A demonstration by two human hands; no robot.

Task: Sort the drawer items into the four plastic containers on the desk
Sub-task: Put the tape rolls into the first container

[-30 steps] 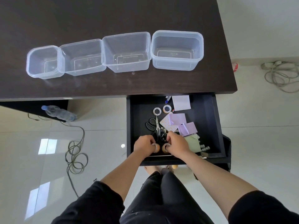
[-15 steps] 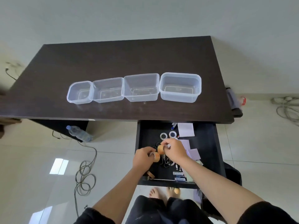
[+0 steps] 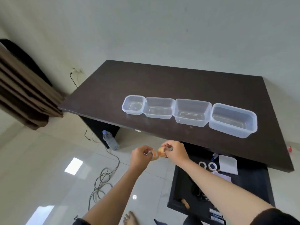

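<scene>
Dark desk (image 3: 162,82); left hand (image 3: 140,157), right hand (image 3: 175,151) raised, each grip grasping tape roll (image 3: 158,154).

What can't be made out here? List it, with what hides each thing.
Head view only:
- Two brown tape rolls: motion-blurred, partly covered by the left hand and right hand holding them; each grip is unclear.
- Open black drawer: the right forearm crosses it; the dark items beneath it are unreadable.
- Drawer's near corner: cut off by the bottom edge.
- Four clear plastic containers: look empty; small contents can't be ruled out.
</scene>
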